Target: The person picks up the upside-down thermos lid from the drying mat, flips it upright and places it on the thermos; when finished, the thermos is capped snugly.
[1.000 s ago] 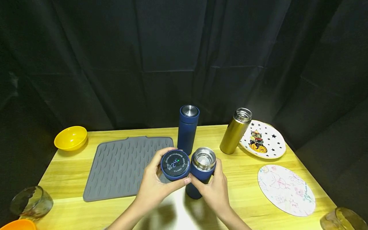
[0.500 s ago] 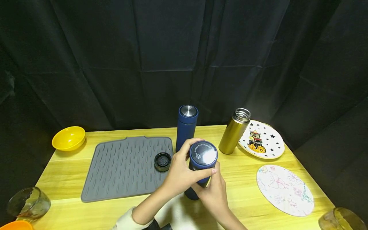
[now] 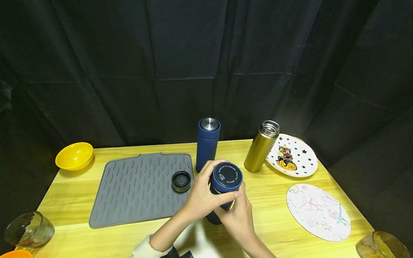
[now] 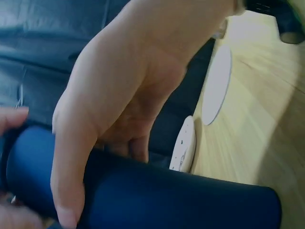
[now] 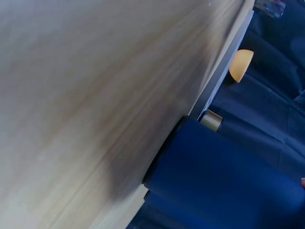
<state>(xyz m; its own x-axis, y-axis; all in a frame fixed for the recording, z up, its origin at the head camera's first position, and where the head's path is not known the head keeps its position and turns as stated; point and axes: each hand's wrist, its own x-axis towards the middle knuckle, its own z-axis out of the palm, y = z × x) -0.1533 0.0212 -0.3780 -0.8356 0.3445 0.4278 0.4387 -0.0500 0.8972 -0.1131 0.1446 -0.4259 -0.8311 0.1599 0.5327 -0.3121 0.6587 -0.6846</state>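
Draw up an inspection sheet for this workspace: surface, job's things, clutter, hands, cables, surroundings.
Surface: wood-grain table; grey ribbed mat lies on its left half.
Job's things: held blue bottle with lid over its mouth, fully seated or not cannot be told; black round part on the mat.
Clutter: second blue bottle, lidded; gold bottle, open; star-patterned plate; round drawn-on sheet; yellow bowl; left glass; right glass; orange item, mostly out of frame.
Hands: left hand grips the lid; right hand grips the bottle below it.
Cables: nothing seen.
Surroundings: black curtain behind and at both sides.
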